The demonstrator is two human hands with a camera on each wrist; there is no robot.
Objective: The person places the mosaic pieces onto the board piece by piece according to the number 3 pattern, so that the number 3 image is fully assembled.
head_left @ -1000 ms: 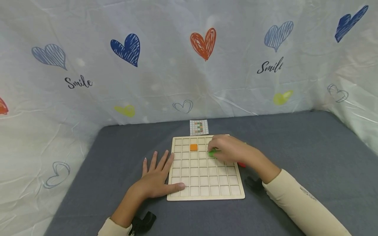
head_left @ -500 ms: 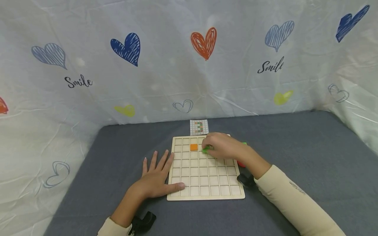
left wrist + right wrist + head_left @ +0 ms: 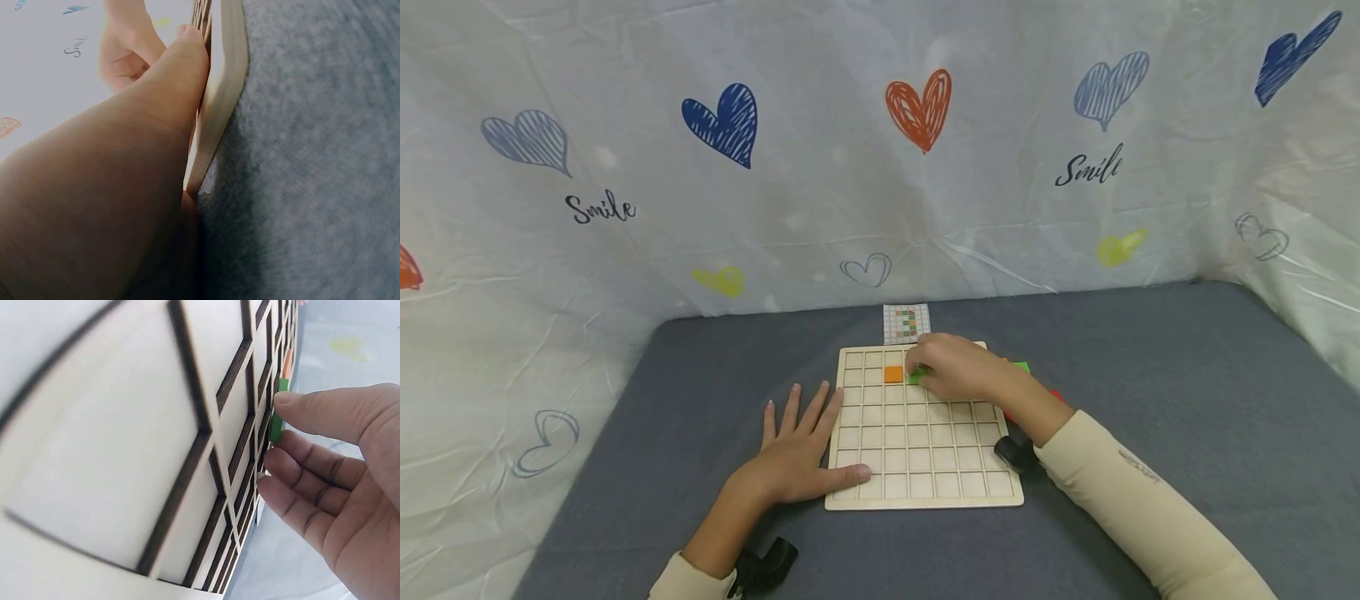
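A pale wooden grid board point(image 3: 917, 437) lies on the grey cloth, with an orange square tile point(image 3: 892, 374) in one cell of its second row. My right hand point(image 3: 958, 367) is over the board's far part and pinches a green square tile point(image 3: 279, 415) between thumb and fingers, one cell right of the orange tile. In the right wrist view the green tile touches or nearly touches the grid; which, I cannot tell. My left hand point(image 3: 805, 454) rests spread at the board's left side, its thumb point(image 3: 187, 47) on the board's lower left corner.
Behind the board lies a small pattern card point(image 3: 906, 323) with a coloured grid. More green tiles point(image 3: 1021, 367) and red tiles point(image 3: 1011, 415) lie right of the board, partly hidden by my right forearm. A white curtain point(image 3: 820, 167) printed with hearts hangs behind the table.
My right hand has moved left and slightly away across the board, carrying the green tile closer to the orange one. My left hand has stayed in place.
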